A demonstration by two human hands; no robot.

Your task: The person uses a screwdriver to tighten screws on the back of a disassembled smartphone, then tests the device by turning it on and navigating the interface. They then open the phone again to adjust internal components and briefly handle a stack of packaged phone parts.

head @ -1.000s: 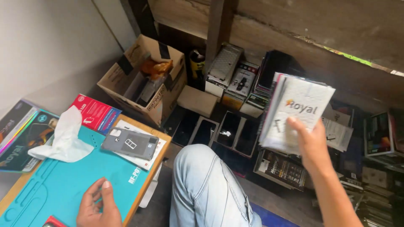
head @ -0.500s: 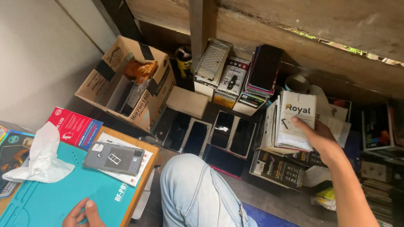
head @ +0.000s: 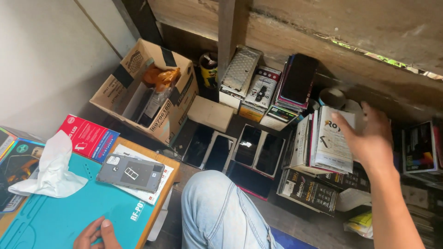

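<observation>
Head view: left hand seemingly cropped

A pale plaster wall rises on the left, and rough wooden boards with an upright post close off the back. Daylight falls from the upper left, leaving the dark floor in shade. A wooden table edge juts in at lower left.

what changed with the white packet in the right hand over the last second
The right hand lowered the white packet from the air onto the upright stack of packets and opened its fingers. The left hand stayed on the teal mat; the phone did not move.
</observation>
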